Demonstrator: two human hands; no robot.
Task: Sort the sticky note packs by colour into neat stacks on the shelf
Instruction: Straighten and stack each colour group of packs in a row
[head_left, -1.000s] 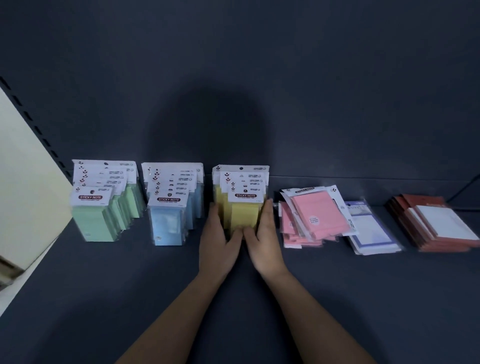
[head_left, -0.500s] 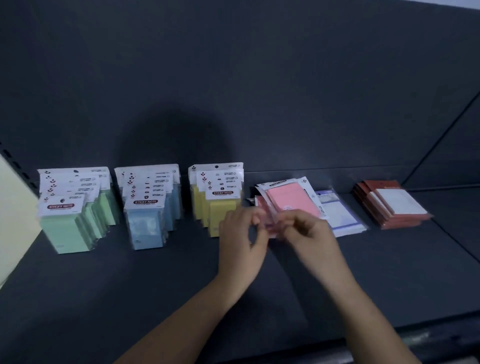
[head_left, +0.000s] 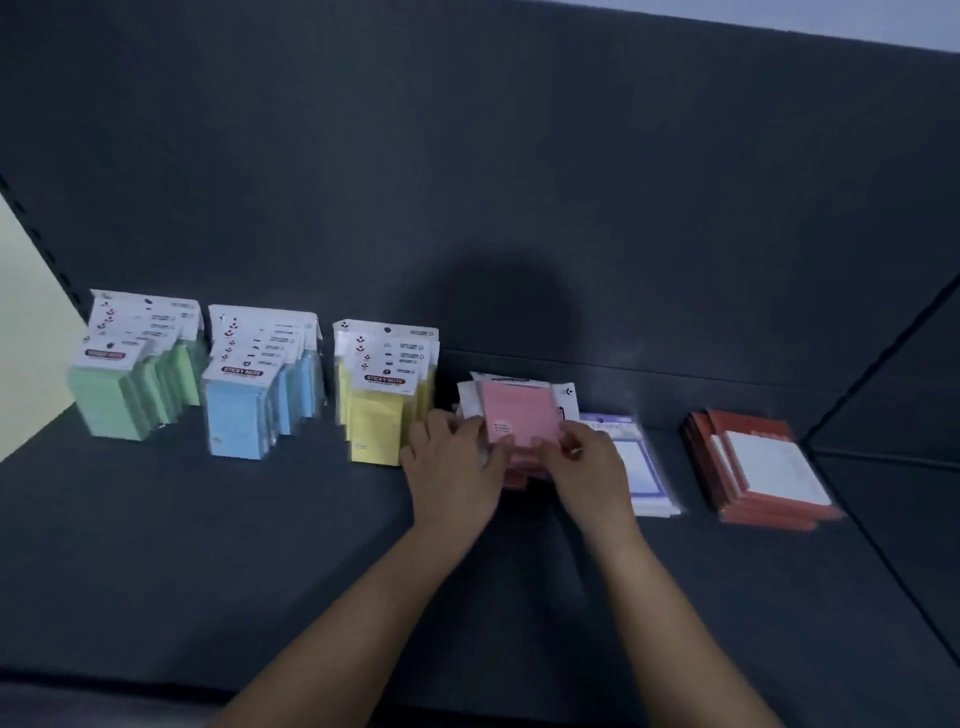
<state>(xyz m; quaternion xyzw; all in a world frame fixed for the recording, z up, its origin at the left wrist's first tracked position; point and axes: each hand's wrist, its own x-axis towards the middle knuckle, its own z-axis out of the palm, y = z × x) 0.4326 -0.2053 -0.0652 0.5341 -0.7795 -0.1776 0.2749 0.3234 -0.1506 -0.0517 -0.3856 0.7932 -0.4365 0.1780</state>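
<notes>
On the dark shelf (head_left: 260, 545) stand three upright rows of sticky note packs: green (head_left: 119, 395) at the left, blue (head_left: 249, 410) beside it, yellow (head_left: 382, 415) after that. Right of the yellow row lies a loose pile of pink packs (head_left: 519, 410). My left hand (head_left: 454, 467) grips the pile's left side. My right hand (head_left: 592, 467) pinches its right front edge. The lower packs of the pile are hidden behind my hands.
A flat clear-wrapped pack with a purple border (head_left: 641, 467) lies right of the pink pile. Farther right sits a stack of red-edged white pads (head_left: 763, 467). The dark back wall (head_left: 467, 182) rises close behind, and a pale side panel (head_left: 26, 338) bounds the shelf's left end.
Both hands left the yellow row, where they pressed its sides, and moved right to the pink pile, which they now hold. The view shifted right.
</notes>
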